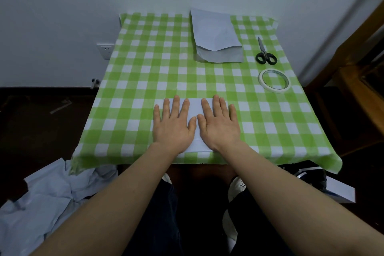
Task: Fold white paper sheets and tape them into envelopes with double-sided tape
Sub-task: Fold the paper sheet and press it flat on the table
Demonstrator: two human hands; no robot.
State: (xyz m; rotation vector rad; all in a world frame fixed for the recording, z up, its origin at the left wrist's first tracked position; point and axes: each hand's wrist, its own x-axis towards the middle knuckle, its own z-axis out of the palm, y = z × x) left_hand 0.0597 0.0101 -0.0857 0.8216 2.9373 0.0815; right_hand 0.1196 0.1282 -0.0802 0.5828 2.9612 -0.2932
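White folded sheet (196, 108) at table's (145, 64) near edge, left hand (173, 122), right hand (218, 121) flat, fingers spread, pressing crease. Next likely: tape roll (273, 80), far right.

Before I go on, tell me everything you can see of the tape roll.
The tape roll is a thin white ring with a wide open centre. It lies flat on the green-checked tablecloth at the table's right side, nearer than the scissors and apart from them. Nothing else touches it, and no loose end shows.
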